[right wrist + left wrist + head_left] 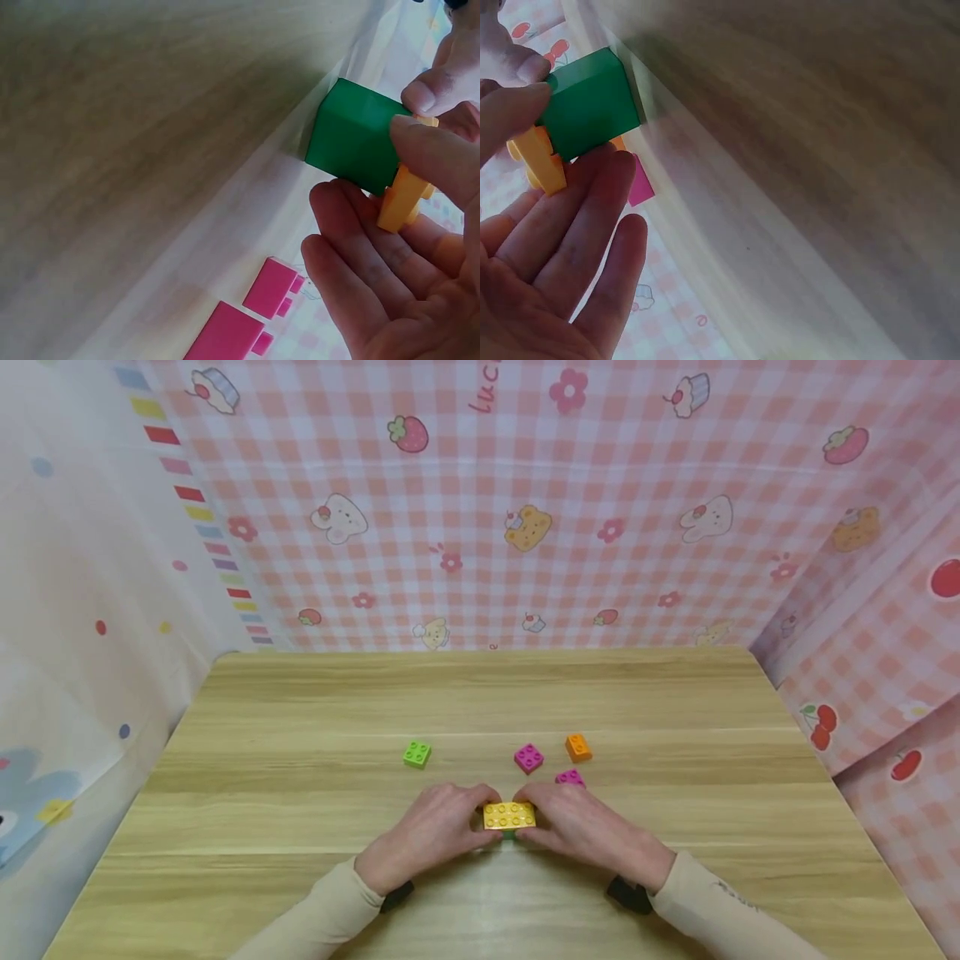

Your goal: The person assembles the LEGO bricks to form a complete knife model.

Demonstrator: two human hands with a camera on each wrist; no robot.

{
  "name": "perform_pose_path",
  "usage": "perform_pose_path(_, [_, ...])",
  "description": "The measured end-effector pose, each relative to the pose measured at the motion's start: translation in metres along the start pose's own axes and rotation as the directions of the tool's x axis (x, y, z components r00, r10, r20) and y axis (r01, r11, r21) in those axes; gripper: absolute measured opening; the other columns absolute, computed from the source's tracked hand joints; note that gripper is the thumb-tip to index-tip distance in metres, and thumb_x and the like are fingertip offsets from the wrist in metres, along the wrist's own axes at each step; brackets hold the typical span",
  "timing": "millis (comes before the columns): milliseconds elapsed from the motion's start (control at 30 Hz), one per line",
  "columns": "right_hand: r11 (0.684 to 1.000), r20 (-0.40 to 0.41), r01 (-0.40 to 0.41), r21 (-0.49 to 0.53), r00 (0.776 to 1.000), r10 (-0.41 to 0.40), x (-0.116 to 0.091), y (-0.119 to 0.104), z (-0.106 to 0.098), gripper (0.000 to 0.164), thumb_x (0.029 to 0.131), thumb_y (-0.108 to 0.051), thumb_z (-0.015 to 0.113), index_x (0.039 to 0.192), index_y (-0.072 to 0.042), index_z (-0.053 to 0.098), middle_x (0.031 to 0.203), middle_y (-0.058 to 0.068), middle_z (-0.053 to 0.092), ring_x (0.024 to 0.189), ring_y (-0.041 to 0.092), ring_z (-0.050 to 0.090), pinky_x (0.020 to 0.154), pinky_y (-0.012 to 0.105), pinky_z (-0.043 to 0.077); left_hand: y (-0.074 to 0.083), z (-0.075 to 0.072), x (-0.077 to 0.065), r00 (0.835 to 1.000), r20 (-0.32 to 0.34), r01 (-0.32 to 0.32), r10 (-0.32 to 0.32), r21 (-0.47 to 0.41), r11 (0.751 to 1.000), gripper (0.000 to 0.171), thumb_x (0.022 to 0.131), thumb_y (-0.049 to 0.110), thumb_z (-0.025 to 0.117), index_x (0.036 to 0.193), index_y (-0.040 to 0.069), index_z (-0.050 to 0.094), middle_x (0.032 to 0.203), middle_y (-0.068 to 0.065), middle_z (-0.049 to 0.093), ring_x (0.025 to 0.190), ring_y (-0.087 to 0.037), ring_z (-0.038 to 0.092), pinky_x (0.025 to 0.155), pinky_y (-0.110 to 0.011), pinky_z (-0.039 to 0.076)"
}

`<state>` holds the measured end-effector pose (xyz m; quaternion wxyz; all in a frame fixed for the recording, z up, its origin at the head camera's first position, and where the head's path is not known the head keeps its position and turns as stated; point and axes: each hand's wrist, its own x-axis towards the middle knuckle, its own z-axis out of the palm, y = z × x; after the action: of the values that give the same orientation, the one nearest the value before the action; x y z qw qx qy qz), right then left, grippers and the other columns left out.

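Observation:
A flat yellow toy brick [510, 815] with studs on top sits on a green toy block [592, 105] near the middle of the table. From the left side, my left hand [438, 822] pinches the yellow brick, with its thumb in front and fingers behind. My right hand [581, 822] pinches the opposite end the same way. In the right wrist view, the green block [356, 131] stands beneath the yellow brick [405, 199], the thumb near their seam. Whether the two are pressed fully together cannot be told.
Beyond the hands lie a lime green brick [417, 754], a magenta brick [528, 758] and an orange brick [578, 747]. A second magenta brick [570, 778] is partly hidden behind the right hand. Printed cloth [480, 527] hangs behind the wooden table [300, 693].

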<state>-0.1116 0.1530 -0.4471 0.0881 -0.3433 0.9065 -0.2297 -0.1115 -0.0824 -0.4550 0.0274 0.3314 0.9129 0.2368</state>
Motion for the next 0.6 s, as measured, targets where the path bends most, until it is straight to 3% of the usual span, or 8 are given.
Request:
perform_pose_path(233, [1.000,0.018,-0.023,-0.013,1.000,0.023,0.005,-0.002,-0.004,0.034,0.093,-0.029,0.080,0.118,-0.008,0.070,0.100,-0.002,0.071,0.076,0.004,0.055,0.068,0.022,0.052,-0.005,-0.004,0.001,0.999,0.038,0.033,-0.031,-0.052,0.998,0.034,0.086,0.029,0.087,0.113,0.011,0.076,0.092,0.003,0.075,0.066,-0.002,0.050,0.060,-0.021,0.045])
perform_pose_path(600, [1.000,-0.056,-0.009,-0.015,0.998,0.008,0.024,-0.001,-0.001,0.035,0.090,-0.028,0.083,0.114,-0.006,0.071,0.092,-0.003,0.069,0.067,0.004,0.049,0.059,0.019,0.047,-0.020,-0.010,0.007,0.995,0.030,0.093,-0.092,-0.052,0.994,0.033,0.086,0.030,0.086,0.113,0.014,0.075,0.099,-0.001,0.077,0.070,-0.004,0.053,0.062,-0.024,0.048])
